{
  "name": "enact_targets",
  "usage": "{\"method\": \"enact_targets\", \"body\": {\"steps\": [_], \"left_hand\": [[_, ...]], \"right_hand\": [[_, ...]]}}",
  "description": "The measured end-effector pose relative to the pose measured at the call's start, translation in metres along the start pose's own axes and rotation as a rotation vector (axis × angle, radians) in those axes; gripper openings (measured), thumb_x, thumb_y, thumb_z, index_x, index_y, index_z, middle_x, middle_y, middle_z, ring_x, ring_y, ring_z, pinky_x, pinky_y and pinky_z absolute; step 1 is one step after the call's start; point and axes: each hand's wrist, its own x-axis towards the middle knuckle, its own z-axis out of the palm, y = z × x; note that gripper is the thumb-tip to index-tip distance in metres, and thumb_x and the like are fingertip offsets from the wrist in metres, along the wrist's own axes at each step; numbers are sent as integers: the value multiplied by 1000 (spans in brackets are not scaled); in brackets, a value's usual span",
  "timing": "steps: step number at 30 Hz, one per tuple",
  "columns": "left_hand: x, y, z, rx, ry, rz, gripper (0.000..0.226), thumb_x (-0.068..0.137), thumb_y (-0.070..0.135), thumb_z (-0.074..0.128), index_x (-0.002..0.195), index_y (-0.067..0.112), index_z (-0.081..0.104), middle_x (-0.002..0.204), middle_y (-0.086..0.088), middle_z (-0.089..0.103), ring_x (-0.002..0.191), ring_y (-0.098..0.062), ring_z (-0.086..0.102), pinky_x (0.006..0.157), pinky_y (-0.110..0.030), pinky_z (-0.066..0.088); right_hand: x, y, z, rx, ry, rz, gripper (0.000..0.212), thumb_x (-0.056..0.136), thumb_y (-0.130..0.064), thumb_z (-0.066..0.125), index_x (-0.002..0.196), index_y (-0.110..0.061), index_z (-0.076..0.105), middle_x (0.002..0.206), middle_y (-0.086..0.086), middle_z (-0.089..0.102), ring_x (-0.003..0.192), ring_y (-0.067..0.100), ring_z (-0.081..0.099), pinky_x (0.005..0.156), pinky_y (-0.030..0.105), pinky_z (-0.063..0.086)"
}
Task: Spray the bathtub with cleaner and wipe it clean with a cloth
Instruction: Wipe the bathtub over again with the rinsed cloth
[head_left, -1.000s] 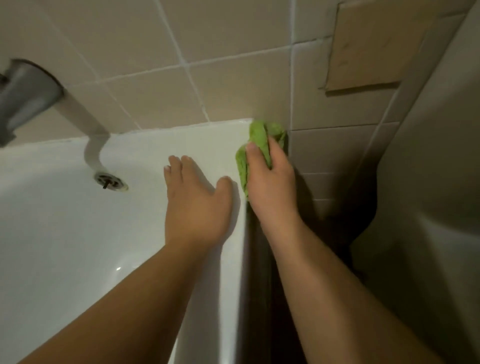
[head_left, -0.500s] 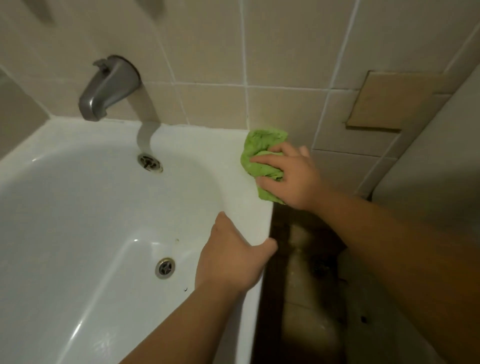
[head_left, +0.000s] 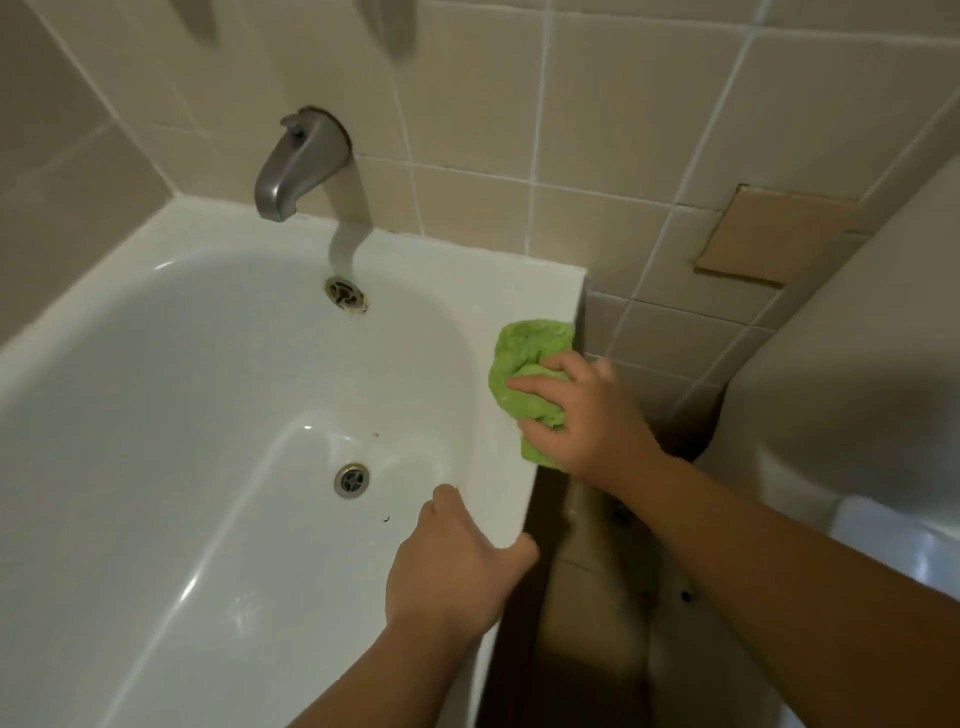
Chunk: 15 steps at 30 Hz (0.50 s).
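The white bathtub (head_left: 498, 291) fills the left and middle of the head view. A crumpled green cloth (head_left: 530, 353) lies on the tub's near rim close to the corner. My right hand (head_left: 582, 415) grips the cloth and presses it against the rim. My left hand (head_left: 452, 566) rests on the rim nearer to me, its fingers over the inner edge and its thumb over the outer edge. No spray bottle is in view.
A grey spout (head_left: 296, 161) sticks out of the tiled wall above the overflow drain (head_left: 345, 293). The floor drain (head_left: 352, 479) sits in the tub bottom. A white toilet (head_left: 857, 415) stands at the right, with dark floor (head_left: 587, 597) between.
My right hand has drawn the cloth back along the rim, away from the corner by the wall. My left hand has slid back and now holds the rim's edge. The camera has pulled back.
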Motion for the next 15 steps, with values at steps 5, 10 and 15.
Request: {"method": "enact_targets", "body": {"steps": [5, 10, 15], "left_hand": [[-51, -11, -16, 340, -132, 92, 50, 101, 64, 40, 123, 19, 38, 118, -3, 58, 104, -26, 66, 76, -33, 50], [-102, 3, -67, 506, -275, 216, 25, 106, 30, 45, 127, 16, 48, 124, -9, 60, 113, -28, 62, 84, -35, 48], [-158, 47, -116, 494, -201, 263, 38, 101, 48, 49, 123, 17, 54, 117, -7, 62, 106, -29, 63, 74, -34, 44]], "right_hand": [[-50, -15, -17, -99, -41, -15, 42, 80, -45, 56, 117, -38, 75, 114, -1, 66, 84, 29, 55, 76, 42, 55], [-103, -58, -66, -127, -91, 85, 42, 81, -49, 53, 114, -37, 76, 111, -3, 68, 85, 28, 55, 73, 42, 55], [-154, -108, -157, -80, -105, 235, 52, 84, -53, 45, 125, -37, 72, 123, -1, 67, 96, 30, 53, 82, 45, 53]]}}
